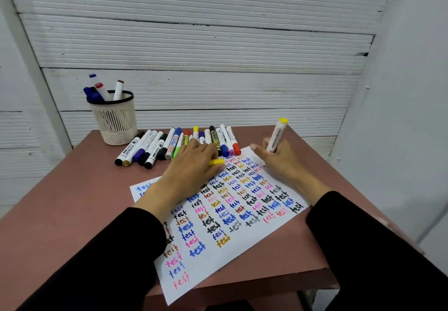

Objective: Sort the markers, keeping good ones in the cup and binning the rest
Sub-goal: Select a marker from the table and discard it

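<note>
Two hands: both on the paper [242,225].
Right hand [278,160]: grasps yellow marker [277,136], upright.
Left hand [191,167]: pinches yellow cap [216,162].

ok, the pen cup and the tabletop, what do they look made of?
Pen cup: looks like moulded plastic, matte cream with a black rim; thin slotted walls and fine mesh at the base suggest it. Tabletop: probably painted or laminated board, flat reddish-brown with a dull, slightly scuffed finish; the core isn't visible.

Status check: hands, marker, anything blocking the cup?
Right hand grips yellow marker, tip on paper. Left hand holds its yellow cap. Cup unobstructed, markers inside; row of markers untested.
</note>
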A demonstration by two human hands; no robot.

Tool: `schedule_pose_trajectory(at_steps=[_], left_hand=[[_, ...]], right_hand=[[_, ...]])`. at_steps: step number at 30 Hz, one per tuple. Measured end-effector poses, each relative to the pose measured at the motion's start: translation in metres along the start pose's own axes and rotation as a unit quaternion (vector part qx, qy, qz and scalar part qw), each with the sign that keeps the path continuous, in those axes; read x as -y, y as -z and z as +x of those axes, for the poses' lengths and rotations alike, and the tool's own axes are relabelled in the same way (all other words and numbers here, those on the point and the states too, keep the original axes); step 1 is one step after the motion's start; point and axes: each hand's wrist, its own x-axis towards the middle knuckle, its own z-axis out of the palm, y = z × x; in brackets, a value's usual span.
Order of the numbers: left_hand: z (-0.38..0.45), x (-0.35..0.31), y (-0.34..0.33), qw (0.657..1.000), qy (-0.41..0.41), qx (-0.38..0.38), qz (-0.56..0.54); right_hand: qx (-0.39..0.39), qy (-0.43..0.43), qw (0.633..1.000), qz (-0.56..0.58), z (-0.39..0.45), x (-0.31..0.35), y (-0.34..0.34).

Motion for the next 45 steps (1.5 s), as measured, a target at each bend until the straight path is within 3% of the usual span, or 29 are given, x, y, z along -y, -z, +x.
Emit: schedule_pose_trajectory(at_steps=[3,6,13,17,21,26,30,41,45], left_hand=[[0.0,-0.005,0.008,1.0,0.004,-0.024,0.009],[0.001,-0.01,0.012,0.999,0.002,-0.032,-0.007],[0.002,-0.014,0.011,0.994,0.019,-0.001,-0.109],[0.001,-0.014,0.012,0.992,0.028,0.001,-0.122],[0.0,-0.015,0.014,0.991,0.031,0.0,-0.133],[-0.001,-0.016,0.014,0.989,0.031,0.005,-0.145],[0.0,-0.014,0.014,0.988,0.036,-0.008,-0.15],[0.0,-0.011,0.013,0.988,0.054,-0.013,-0.141],[0.002,-0.011,0.016,0.989,0.059,-0.02,-0.133]], right_hand=[[-0.025,0.019,0.995,0.09,-0.002,0.008,-0.001],[-0.064,-0.019,0.99,0.121,0.001,0.016,-0.001],[0.007,-0.038,0.984,0.175,-0.002,0.02,0.001],[0.063,-0.022,0.977,0.201,-0.004,0.021,0.0],[0.058,-0.031,0.982,0.178,-0.006,0.02,0.0],[0.108,-0.027,0.957,0.267,-0.005,0.023,0.003],[0.125,-0.028,0.957,0.261,-0.007,0.027,0.001],[0.082,-0.004,0.962,0.259,-0.004,0.024,0.004],[0.097,0.019,0.984,0.148,-0.004,0.02,0.006]])
